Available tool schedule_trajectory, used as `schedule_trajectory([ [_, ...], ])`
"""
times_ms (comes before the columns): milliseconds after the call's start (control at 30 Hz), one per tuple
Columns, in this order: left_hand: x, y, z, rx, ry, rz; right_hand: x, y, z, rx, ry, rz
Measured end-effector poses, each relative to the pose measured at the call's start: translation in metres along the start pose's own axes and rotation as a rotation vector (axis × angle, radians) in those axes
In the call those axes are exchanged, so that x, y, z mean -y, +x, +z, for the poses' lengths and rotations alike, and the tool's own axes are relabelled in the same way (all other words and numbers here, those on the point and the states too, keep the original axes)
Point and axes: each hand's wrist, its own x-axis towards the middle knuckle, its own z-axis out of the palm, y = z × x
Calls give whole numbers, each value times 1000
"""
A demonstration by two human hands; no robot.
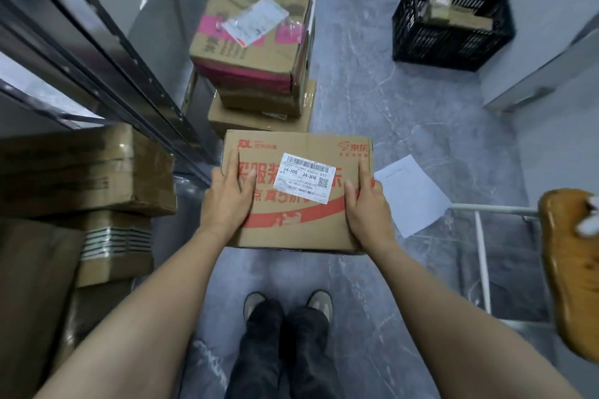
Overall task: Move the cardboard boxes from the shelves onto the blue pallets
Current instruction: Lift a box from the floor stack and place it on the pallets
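Noting shelved cartons (81,168) at 9 o'clock. Holding the printed cardboard box (301,227) mid-air at centre, left hand (227,201) wrapping round the 9 o'clock edge, right hand (369,210) round the 3 o'clock edge. Probably handling stiff and light; gripping opposite edges, thumbs on top, looking soundest.

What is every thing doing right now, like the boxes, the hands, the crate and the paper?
Red-printed box, closed, held up over the floor by both hands.
Left hand, grips the box's left edge.
Right hand, grips the box's right edge.
Pink-taped box, closed, dented, on top of a stack.
Black crate, open-topped, with cardboard items inside.
Paper sheet, flat on the floor.
Shelf boxes, closed and stacked.
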Motion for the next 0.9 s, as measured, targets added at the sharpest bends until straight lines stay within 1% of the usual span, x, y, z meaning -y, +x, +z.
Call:
schedule_trajectory([
  [133, -34, -25, -39, -23, -40, 10, 23, -15, -56, -6, -7, -33],
  [367, -84, -69, -79, -104, -54, -69, 42, -21, -129, 32, -33, -123],
  [467, -101, -94, -93, -176, -47, -114, 48, -24, -154, 61, -14, -198],
  [633, -117, -142, -112, -298, -84, -245, 65, -33, -189, 141, -20, -355],
  [900, -119, -236, -137, -460, -132, -410, 95, -72, -213, 266, -47, -592],
])
